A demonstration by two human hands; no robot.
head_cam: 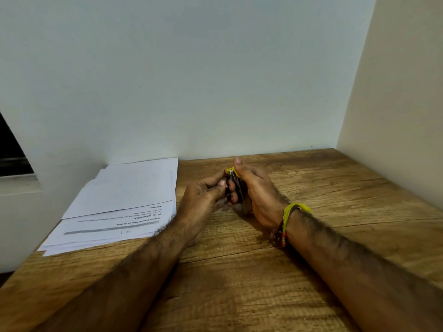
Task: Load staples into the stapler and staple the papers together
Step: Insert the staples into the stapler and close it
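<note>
You are cradling the small yellow stapler (pixel 233 182) in your right hand (pixel 257 195), fingers curled around its stiff, light, likely slippery body, at the desk's (pixel 311 188) twelve o'clock, while your left hand (pixel 203 200) is pinching at its open channel, papers (pixel 124 200) lying at nine o'clock.

Office-like corner, wooden desk (pixel 263 271), printed papers (pixel 124 200)

Wood-grain tabletop (pixel 239 295) under the hands, pale grey-white wall (pixel 191 68) beyond the hands, cream side wall (pixel 395 92) meeting it to the right of the right hand, dark window opening (pixel 10 149) far left, soft even light
</note>
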